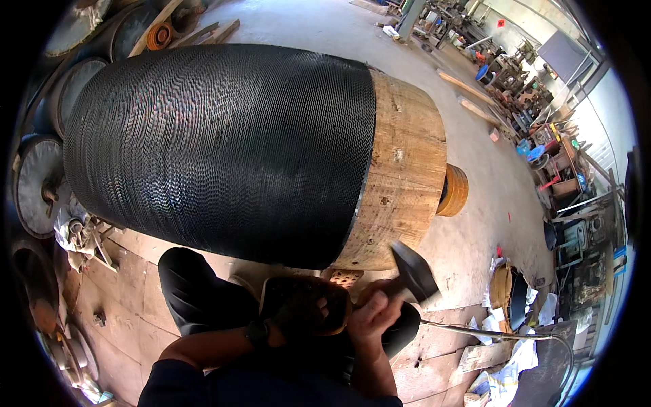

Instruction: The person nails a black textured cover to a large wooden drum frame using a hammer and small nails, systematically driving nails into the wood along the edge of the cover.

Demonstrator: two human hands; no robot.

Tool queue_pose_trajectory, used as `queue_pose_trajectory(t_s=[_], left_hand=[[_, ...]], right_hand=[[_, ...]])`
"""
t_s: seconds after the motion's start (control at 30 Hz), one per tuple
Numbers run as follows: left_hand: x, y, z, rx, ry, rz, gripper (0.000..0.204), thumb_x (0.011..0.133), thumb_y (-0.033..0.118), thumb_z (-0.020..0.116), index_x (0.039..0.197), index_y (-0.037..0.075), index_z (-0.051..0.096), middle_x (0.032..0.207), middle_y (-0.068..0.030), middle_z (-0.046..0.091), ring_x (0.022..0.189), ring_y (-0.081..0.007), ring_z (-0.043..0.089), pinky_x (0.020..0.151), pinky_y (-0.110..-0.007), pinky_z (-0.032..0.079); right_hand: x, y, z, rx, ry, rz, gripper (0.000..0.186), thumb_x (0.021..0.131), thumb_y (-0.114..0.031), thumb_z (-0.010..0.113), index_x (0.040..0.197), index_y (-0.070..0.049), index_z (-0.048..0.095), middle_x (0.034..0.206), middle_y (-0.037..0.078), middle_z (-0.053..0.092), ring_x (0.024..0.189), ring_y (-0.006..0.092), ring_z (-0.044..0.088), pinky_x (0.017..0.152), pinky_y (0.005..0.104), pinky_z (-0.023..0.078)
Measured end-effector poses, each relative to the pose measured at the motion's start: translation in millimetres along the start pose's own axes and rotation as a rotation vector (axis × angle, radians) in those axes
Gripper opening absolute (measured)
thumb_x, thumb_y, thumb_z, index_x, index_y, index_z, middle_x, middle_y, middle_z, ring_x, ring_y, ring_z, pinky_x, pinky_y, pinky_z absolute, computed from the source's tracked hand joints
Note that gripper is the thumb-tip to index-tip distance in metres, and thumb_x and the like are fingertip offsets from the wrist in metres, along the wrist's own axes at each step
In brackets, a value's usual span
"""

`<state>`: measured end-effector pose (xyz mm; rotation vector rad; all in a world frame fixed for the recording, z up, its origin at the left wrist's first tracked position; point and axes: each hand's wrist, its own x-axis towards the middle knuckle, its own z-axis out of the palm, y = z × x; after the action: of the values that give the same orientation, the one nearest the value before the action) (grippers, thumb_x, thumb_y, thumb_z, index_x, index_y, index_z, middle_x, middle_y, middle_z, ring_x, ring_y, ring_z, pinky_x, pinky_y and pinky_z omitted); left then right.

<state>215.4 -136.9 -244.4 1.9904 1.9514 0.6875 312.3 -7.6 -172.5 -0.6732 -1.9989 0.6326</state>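
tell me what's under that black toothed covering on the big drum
Under the black toothed covering, a wooden drum shows bare at its right end. How far the wood runs beneath is hidden.

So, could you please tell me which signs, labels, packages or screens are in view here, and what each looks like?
Small red diamond-shaped sign: on the pale far wall, top right; markings too small to tell.
Large grey rectangular panel: leaning at the far wall, right of the sign; plain, dark-framed.
Crumpled white papers or wrappers: on the floor, lower right, with blue patches.
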Motion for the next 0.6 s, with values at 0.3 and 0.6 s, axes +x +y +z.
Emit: queue_pose_trajectory(t_s=[0.3,0.6], left_hand=[[0,-1,10,0.061,0.002,0.074,0.036,0.096,0.032,0.056,0.103,0.000,0.070,0.110,-0.0183,0.065,0.109,-0.0366,0.060,0.094,-0.053,0.047],[-5,18,-46,-0.124,-0.004,-0.122,0.027,0.097,0.021,0.055,0.095,-0.003,0.069,0.099,-0.0196,0.065,0.098,-0.0339,0.064,0.087,-0.043,0.051]], right_hand=[[-4,3,5,-0.086,0.005,0.207,0.022,0.100,-0.019,0.053,0.097,0.002,0.052,0.066,0.023,0.057,0.058,0.0440,0.057,0.052,0.0460,0.045],[9,-8,6,-0.153,-0.106,0.084,0.023,0.100,-0.021,0.054,0.093,0.002,0.053,0.069,0.026,0.060,0.061,0.0470,0.060,0.055,0.0481,0.045]])
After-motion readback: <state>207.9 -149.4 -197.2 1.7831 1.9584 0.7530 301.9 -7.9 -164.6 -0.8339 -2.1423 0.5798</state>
